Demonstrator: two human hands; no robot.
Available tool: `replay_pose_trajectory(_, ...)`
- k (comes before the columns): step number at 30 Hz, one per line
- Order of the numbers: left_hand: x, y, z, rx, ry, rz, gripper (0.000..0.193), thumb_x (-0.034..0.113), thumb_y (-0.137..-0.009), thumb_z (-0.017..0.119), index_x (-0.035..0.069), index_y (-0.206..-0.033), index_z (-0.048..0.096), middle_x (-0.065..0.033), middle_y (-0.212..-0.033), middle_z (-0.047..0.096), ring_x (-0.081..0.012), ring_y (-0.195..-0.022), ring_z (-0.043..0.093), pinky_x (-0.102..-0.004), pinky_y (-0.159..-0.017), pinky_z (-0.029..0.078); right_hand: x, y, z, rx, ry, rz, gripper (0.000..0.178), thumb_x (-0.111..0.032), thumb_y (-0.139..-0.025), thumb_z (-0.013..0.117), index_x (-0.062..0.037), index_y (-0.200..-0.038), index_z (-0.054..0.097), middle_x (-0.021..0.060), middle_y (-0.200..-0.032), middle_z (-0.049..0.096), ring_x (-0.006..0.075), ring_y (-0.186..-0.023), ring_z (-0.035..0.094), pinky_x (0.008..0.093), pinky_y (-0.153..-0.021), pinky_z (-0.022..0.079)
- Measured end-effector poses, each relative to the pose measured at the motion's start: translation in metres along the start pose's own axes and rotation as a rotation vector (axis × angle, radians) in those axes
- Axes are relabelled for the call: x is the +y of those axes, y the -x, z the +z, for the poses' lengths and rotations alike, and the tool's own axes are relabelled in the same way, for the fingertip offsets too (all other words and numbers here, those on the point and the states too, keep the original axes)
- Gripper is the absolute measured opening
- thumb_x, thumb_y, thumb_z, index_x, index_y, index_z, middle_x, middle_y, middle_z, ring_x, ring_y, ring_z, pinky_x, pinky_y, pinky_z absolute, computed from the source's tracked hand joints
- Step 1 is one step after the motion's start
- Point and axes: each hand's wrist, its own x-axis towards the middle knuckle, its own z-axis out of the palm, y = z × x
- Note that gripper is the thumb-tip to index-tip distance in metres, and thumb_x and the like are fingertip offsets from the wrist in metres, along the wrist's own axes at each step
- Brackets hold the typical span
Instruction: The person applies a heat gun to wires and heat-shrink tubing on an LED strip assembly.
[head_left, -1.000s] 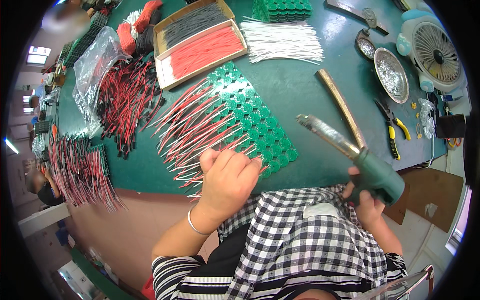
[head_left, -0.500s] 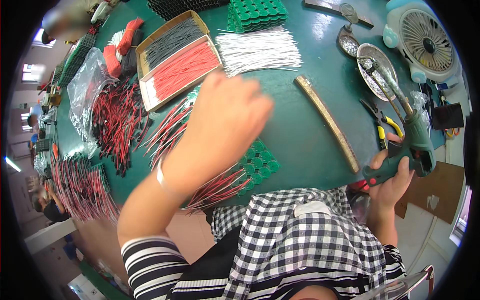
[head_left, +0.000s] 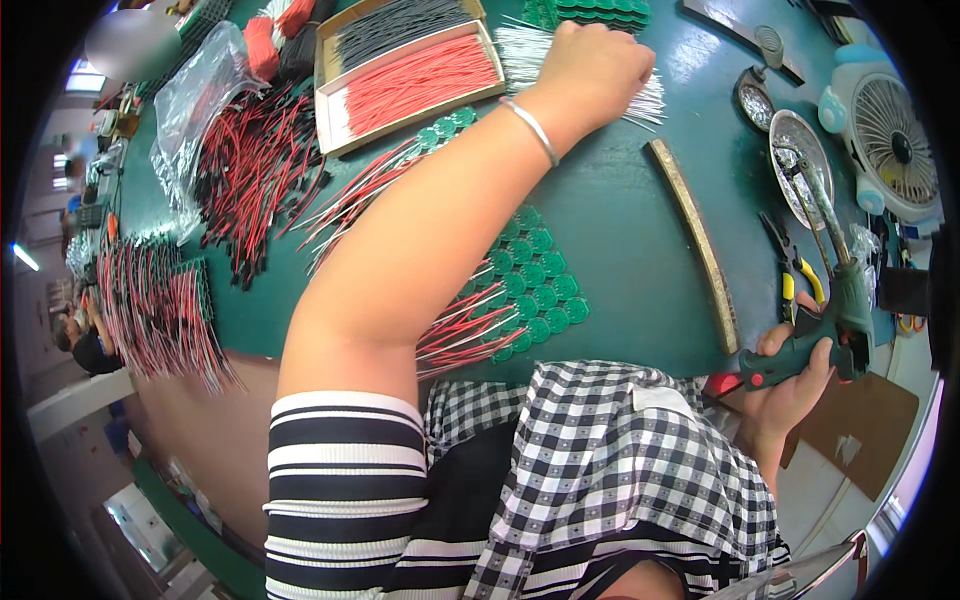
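My left hand is over the pile of white wires, its fingers curled and their tips hidden under it. That arm crosses above a sheet of round green circuit boards with red and white wires spread over it, covering part of both. Over at the right, my right hand is wrapped around the handle of a dark green soldering gun. The gun's long metal tip leans over an oval metal dish of shiny scraps.
Left of the white wires, a cardboard box holds red wires and dark wires. Red-and-black leads and a plastic bag lie farther left. A worn bar, yellow-handled pliers and a fan are on the right.
My left hand has moved up and to the right, from above the near edge of the wire box to the white wires. My right hand still grips the soldering gun. The view has shifted slightly.
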Motion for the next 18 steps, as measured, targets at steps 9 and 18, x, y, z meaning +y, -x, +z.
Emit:
replay_pose_trajectory(9, -0.008, -0.001, 0.008, 0.032, -0.179, 0.159, 0.013, 0.010, -0.080, 0.056, 0.018, -0.084, 0.065, -0.0031, -0.083, 0.065, -0.0228, -0.086, 0.062, -0.0427, -0.077, 0.039, 0.002, -0.001, 0.001, 0.001, -0.039, -0.049, 0.046, -0.029, -0.097, 0.044, 0.0020, -0.130, 0.036, 0.0207, -0.124, 0.051, 0.0165, -0.064, 0.056, 0.0306, -0.058, 0.048)
replay_pose_trajectory(18, 0.003, -0.011, -0.103, 0.529, 0.436, 0.135, 0.005, 0.004, -0.081, 0.056, 0.002, -0.084, 0.060, -0.0174, -0.080, 0.056, -0.0347, -0.083, 0.056, -0.0413, -0.072, 0.046, 0.006, 0.001, 0.008, -0.029, -0.118, 0.012, 0.047, -0.030, -0.096, 0.045, 0.0022, -0.130, 0.036, 0.0211, -0.125, 0.051, 0.0169, -0.064, 0.057, 0.0304, -0.057, 0.048)
